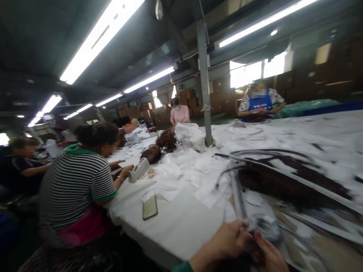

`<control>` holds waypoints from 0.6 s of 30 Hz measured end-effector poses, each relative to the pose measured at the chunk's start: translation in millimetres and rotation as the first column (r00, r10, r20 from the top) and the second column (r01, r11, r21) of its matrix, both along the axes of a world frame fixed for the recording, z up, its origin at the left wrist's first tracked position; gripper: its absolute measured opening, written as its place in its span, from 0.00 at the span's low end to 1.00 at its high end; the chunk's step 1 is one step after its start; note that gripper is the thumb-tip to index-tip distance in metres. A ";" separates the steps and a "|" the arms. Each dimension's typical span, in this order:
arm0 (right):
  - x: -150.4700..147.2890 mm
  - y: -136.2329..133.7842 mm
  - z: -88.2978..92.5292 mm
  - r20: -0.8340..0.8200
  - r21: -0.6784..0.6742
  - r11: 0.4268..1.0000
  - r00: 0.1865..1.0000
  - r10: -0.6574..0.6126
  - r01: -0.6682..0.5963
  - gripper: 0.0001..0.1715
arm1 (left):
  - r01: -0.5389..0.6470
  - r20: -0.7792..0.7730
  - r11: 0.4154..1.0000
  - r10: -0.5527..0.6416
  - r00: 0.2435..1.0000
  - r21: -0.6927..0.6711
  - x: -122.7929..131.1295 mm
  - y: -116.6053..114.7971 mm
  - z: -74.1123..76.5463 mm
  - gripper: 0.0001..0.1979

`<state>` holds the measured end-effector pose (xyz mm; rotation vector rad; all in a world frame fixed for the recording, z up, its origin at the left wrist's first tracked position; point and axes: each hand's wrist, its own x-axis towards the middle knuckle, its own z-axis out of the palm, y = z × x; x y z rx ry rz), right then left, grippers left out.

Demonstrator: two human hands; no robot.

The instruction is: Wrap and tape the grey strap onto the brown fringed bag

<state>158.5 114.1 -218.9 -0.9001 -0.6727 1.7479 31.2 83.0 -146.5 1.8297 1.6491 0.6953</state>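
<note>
My left hand (228, 240) is low in the view, right of centre, with its fingers bent and pressed together. Close beside it on the right, my right hand (269, 253) is also closed, its thumb side towards the left one. Something small and dark is between the two hands, too blurred to name. Just beyond the fingers lies a roll of greyish tape (266, 228). A flat grey strip (239, 194) runs away from the hands, and a long pile of dark brown hair-like material (283, 179) lies to the right.
A phone (149, 207) lies near the left edge of the white-covered table (184, 211). A person in a striped shirt (82, 189) works at the left beside a white box (138, 170). A metal post (204, 83) rises mid-table. Other people sit or stand around.
</note>
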 end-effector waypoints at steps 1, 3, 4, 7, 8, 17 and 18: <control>-1.9 -7.5 11.1 -0.028 0.001 1.000 0.999 -0.023 0.023 0.23 | 0.044 0.035 0.998 -0.046 0.998 0.049 1.5 -2.6 1.3 0.19; -4.9 -18.4 26.8 -0.065 0.019 0.998 0.996 -0.057 0.058 0.24 | 0.112 0.083 0.987 -0.122 0.989 0.119 4.3 -8.3 2.6 0.17; -5.8 -21.8 30.9 -0.081 0.027 0.997 0.995 -0.064 0.066 0.25 | 0.093 0.085 0.986 -0.105 0.991 0.136 5.6 -11.1 1.9 0.16; -6.6 -27.9 31.4 -0.126 0.051 0.994 0.988 -0.088 0.095 0.27 | -0.013 0.005 0.988 0.012 1.000 0.157 9.9 -19.0 -7.0 0.13; -6.6 -29.4 29.6 -0.131 0.056 0.993 0.987 -0.097 0.105 0.27 | -0.041 -0.036 0.984 0.048 0.998 0.171 11.5 -21.5 -11.5 0.13; -10.2 -34.7 22.2 -0.090 0.148 0.988 0.996 -0.023 0.036 0.27 | -0.182 0.019 0.950 0.183 0.983 0.252 4.1 -22.7 -42.9 0.16; -10.8 -34.6 21.2 -0.085 0.151 0.988 0.996 -0.027 0.040 0.26 | -0.175 0.057 0.953 0.166 0.984 0.246 1.8 -22.0 -44.9 0.16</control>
